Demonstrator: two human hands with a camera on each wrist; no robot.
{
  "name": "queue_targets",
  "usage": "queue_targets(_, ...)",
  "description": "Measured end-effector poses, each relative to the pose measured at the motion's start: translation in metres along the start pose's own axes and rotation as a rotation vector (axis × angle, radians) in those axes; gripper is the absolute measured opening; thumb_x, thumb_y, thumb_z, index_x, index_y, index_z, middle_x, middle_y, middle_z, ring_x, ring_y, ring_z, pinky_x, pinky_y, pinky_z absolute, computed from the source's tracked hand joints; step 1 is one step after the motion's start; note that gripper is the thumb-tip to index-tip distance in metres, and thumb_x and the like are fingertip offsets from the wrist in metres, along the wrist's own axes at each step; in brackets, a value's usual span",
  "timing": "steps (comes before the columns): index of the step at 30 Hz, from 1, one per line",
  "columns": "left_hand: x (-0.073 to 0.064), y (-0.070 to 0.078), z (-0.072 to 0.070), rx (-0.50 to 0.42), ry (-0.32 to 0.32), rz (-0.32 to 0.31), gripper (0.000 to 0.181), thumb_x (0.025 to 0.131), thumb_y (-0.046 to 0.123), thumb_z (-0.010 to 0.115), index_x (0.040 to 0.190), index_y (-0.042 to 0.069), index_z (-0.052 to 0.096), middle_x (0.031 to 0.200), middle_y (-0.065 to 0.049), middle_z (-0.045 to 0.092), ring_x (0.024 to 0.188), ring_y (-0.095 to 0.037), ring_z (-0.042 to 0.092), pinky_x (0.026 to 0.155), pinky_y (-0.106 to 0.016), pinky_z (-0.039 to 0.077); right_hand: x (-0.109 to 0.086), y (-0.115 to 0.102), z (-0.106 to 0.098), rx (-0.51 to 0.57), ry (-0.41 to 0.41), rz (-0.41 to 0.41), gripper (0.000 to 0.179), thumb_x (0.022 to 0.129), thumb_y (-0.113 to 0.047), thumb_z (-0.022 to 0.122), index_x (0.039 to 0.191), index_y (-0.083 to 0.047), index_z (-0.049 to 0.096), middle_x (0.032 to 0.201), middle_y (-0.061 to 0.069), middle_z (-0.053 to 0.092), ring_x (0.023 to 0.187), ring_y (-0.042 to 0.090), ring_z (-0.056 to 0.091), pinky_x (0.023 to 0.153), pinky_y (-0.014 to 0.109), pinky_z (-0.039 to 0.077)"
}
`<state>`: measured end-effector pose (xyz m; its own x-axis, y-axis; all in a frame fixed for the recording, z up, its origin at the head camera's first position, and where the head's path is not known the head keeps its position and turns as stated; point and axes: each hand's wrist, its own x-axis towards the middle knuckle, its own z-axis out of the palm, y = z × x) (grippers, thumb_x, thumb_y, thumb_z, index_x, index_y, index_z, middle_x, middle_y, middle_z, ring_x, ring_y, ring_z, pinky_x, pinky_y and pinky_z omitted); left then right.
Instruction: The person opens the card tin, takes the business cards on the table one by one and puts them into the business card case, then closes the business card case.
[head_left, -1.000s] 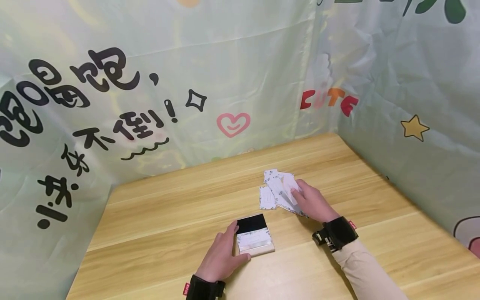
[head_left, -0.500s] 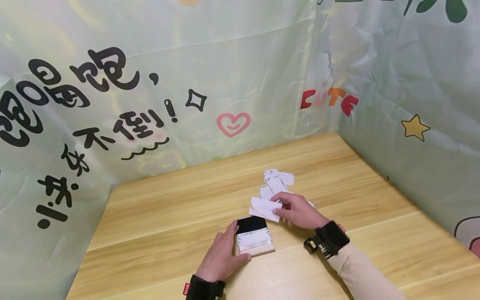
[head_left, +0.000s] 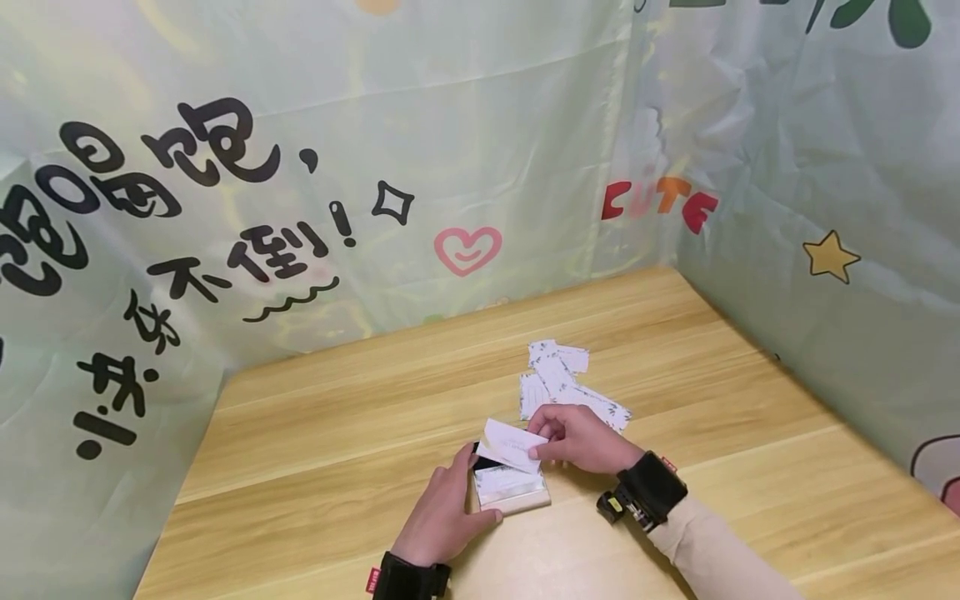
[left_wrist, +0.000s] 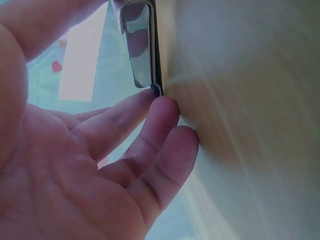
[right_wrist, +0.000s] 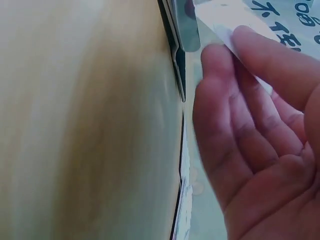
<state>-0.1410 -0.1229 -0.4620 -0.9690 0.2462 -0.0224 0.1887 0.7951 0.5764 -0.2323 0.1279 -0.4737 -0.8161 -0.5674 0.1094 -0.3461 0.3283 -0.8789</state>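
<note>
A flat card case [head_left: 517,502] with a black inside and a pale metal front lies open on the table, with a floral-edged card [head_left: 504,481] in its near half. My left hand [head_left: 444,517] holds the case by its left side, thumb at the near edge and fingers at the far left. The left wrist view shows fingertips right at the case's metal edge [left_wrist: 137,45]. My right hand [head_left: 588,437] pinches a white card [head_left: 508,444] between thumb and fingers, tilted just above the case and covering part of its black area. This card [right_wrist: 222,17] also appears in the right wrist view.
Several floral-edged cards [head_left: 557,375] lie overlapping on the wooden table [head_left: 337,450] beyond the right hand. Printed fabric [head_left: 487,150] stands along the table's back, left and right sides.
My right hand has taken a white card from the loose cards and carried it left and nearer, over the case. The left hand and the case have stayed in place.
</note>
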Motion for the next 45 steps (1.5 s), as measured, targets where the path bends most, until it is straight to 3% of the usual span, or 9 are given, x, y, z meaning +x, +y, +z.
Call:
queue_targets(9, 0.0009, 0.0001, -0.0002, -0.001, -0.009, -0.006, 0.096, 0.076, 0.043, 0.075, 0.151, 0.01, 0.025, 0.141, -0.005, 0.049, 0.112, -0.02, 0.047, 0.091, -0.042, 0.044, 0.0003, 0.0032, 0.0008, -0.101, -0.059, -0.036, 0.02, 0.082, -0.03, 0.074, 0.098, -0.027, 0.063, 0.08, -0.01, 0.064, 0.075, 0.012, 0.059, 0.071, 0.032, 0.048)
queue_targets(18, 0.0004, -0.001, 0.0009, -0.014, -0.009, -0.008, 0.095, 0.076, 0.045, 0.075, 0.151, 0.011, 0.026, 0.141, -0.007, 0.049, 0.113, -0.021, 0.046, 0.093, -0.044, 0.043, -0.0008, 0.004, 0.0051, -0.004, -0.081, -0.001, 0.017, 0.083, -0.024, 0.073, 0.095, -0.018, 0.063, 0.079, -0.001, 0.063, 0.068, 0.019, 0.061, 0.06, 0.034, 0.052)
queue_targets(29, 0.0009, -0.0003, 0.0007, -0.002, -0.021, -0.023, 0.096, 0.077, 0.047, 0.074, 0.151, 0.009, 0.025, 0.141, -0.009, 0.05, 0.113, -0.021, 0.046, 0.093, -0.044, 0.043, -0.001, 0.0023, 0.004, -0.126, -0.126, -0.05, 0.021, 0.081, -0.028, 0.075, 0.101, -0.024, 0.069, 0.084, -0.008, 0.062, 0.076, 0.011, 0.057, 0.068, 0.03, 0.049)
queue_targets(33, 0.0011, -0.0004, 0.0006, 0.0, -0.017, -0.021, 0.096, 0.077, 0.046, 0.075, 0.151, 0.009, 0.026, 0.141, -0.009, 0.049, 0.112, -0.021, 0.046, 0.093, -0.043, 0.043, -0.0008, 0.0008, 0.0044, -0.105, -0.122, -0.036, 0.027, 0.082, -0.027, 0.075, 0.107, -0.022, 0.068, 0.086, -0.006, 0.062, 0.076, 0.013, 0.056, 0.067, 0.03, 0.048)
queue_targets(40, 0.0009, -0.0003, 0.0008, -0.004, -0.015, -0.018, 0.095, 0.077, 0.045, 0.075, 0.151, 0.01, 0.026, 0.141, -0.007, 0.05, 0.114, -0.021, 0.046, 0.095, -0.044, 0.042, -0.0012, 0.001, 0.0046, -0.106, -0.157, -0.024, 0.021, 0.08, -0.03, 0.076, 0.099, -0.025, 0.068, 0.082, -0.006, 0.061, 0.072, 0.013, 0.056, 0.063, 0.028, 0.046)
queue_targets(45, 0.0012, -0.0008, 0.0012, 0.0, -0.008, -0.007, 0.095, 0.077, 0.045, 0.074, 0.15, 0.009, 0.026, 0.141, -0.007, 0.049, 0.115, -0.021, 0.046, 0.095, -0.043, 0.042, -0.0023, 0.0009, 0.0038, -0.113, -0.178, -0.035, 0.021, 0.081, -0.03, 0.075, 0.102, -0.026, 0.071, 0.085, -0.006, 0.061, 0.074, 0.013, 0.056, 0.063, 0.028, 0.047)
